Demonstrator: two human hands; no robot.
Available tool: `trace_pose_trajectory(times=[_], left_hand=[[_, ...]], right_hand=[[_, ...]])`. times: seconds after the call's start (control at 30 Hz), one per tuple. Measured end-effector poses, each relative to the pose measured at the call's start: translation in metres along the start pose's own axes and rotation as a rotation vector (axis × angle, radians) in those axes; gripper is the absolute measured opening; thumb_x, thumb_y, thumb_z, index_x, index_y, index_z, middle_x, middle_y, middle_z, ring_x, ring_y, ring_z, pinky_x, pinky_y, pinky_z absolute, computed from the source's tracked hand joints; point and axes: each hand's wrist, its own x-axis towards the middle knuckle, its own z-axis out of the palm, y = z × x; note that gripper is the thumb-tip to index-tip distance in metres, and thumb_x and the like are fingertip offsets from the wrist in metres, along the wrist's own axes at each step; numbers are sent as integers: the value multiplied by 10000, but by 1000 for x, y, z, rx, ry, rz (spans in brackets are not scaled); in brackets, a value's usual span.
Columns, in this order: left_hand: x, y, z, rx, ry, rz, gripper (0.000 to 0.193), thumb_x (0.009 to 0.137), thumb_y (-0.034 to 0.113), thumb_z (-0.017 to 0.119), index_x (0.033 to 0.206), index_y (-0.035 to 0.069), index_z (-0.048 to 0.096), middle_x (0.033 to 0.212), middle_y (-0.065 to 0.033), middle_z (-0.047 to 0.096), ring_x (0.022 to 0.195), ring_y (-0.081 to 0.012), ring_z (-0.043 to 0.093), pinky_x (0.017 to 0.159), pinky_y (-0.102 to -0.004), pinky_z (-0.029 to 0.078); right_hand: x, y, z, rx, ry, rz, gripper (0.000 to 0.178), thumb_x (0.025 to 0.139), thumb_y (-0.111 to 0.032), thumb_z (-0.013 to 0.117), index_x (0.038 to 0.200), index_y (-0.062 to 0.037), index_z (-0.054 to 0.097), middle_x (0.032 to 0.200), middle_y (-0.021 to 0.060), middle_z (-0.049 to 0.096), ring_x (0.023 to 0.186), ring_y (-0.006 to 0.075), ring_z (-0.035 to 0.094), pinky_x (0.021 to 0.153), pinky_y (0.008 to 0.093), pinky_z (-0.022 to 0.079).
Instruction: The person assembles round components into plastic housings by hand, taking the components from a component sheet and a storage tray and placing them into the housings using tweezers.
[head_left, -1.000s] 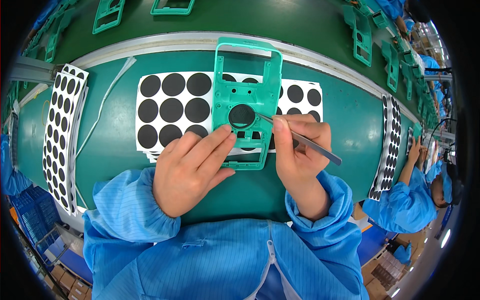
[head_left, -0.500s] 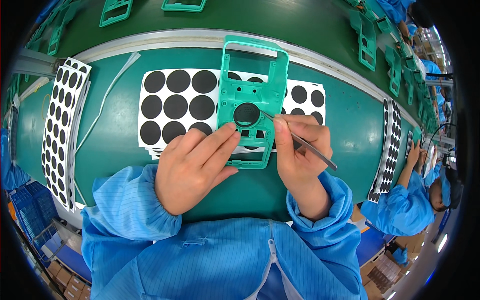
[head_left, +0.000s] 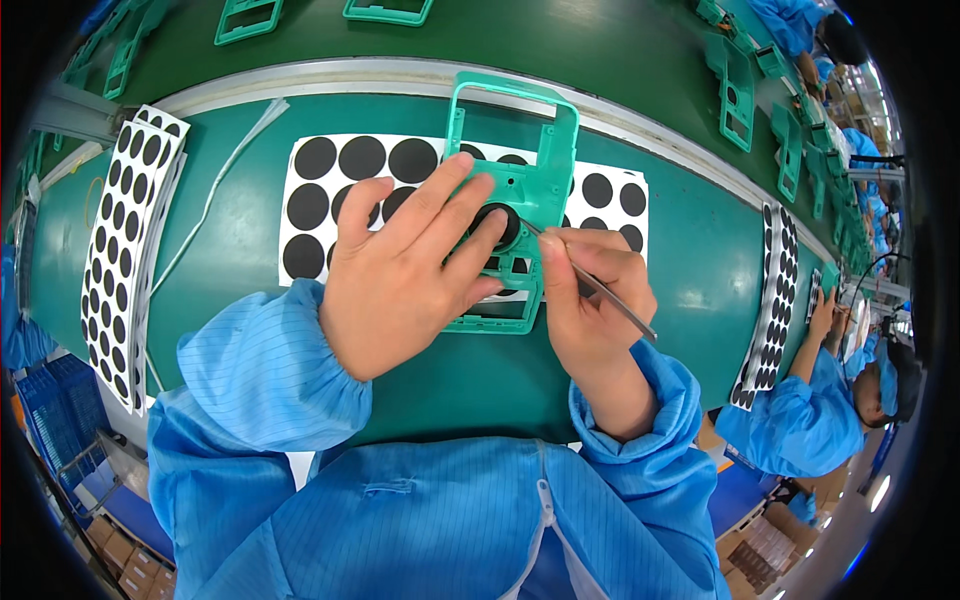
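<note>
A green plastic housing (head_left: pixel 546 185) lies on a sheet of round black stickers (head_left: pixel 362 158) in front of me. Its round recess holds a black disc (head_left: pixel 505 232), partly covered by my fingers. My left hand (head_left: pixel 405 260) lies over the housing's left side with its fingers spread, one fingertip on the black disc. In my right hand (head_left: pixel 598 290) is a pair of metal tweezers (head_left: pixel 612 296), pinched between thumb and fingers. The tweezers' tip reaches the right rim of the disc. My left hand hides part of the sticker sheet and the housing's left edge.
More sticker sheets are stacked at the left (head_left: pixel 120 240) and at the right (head_left: pixel 772 300). A white cable (head_left: pixel 208 205) runs along the left of the table. Beyond a metal rail (head_left: pixel 330 75), a green belt carries several housings (head_left: pixel 735 95). Another person (head_left: pixel 810 400) sits at the right.
My left hand has moved up and spread over the housing and the disc, from its lower left edge. The tweezers stay at the disc's rim. Housings on the belt have shifted slightly to the right.
</note>
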Motion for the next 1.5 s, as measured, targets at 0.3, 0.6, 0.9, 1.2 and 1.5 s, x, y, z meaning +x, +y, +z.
trace_pose_trajectory(times=[0.3, 0.6, 0.9, 1.2, 1.5], left_hand=[[2, 4, 2, 21, -1, -32, 525, 608, 367, 703, 1086, 185, 582, 1138, 13, 524, 1171, -167, 413, 878, -439, 213], [0, 0, 3, 0, -5, -21, 539, 612, 373, 706, 1101, 192, 568, 1141, 10, 517, 1175, -169, 403, 852, -452, 239], [-1, -1, 5, -30, 2, -15, 531, 616, 366, 702, 1097, 186, 569, 1139, 5, 518, 1169, -177, 408, 845, -455, 246], [-1, -3, 5, -31, 8, -6, 540, 608, 363, 707, 1099, 187, 569, 1136, 7, 519, 1164, -178, 413, 845, -453, 247], [1, -5, 7, -105, 30, -28, 464, 603, 339, 717, 1019, 184, 582, 1134, 2, 522, 1159, -186, 415, 838, -446, 258]], right_hand=[[2, -6, -10, -98, -76, -29, 202, 686, 42, 699, 777, -11, 527, 728, 143, 617, 542, 177, 565, 437, 242, 426], [5, -9, -10, 43, -76, 29, 163, 723, 57, 662, 760, 14, 510, 696, 132, 609, 543, 137, 582, 452, 210, 453], [4, -9, -9, 11, -120, 50, 167, 720, 71, 653, 770, 12, 505, 681, 109, 578, 523, 137, 567, 430, 220, 435], [5, -9, -8, 25, -94, 52, 152, 726, 70, 649, 765, 20, 511, 681, 97, 573, 519, 126, 560, 431, 214, 427], [4, -8, -4, 94, -137, 114, 136, 733, 61, 648, 750, 25, 519, 654, 99, 560, 521, 116, 555, 433, 205, 420]])
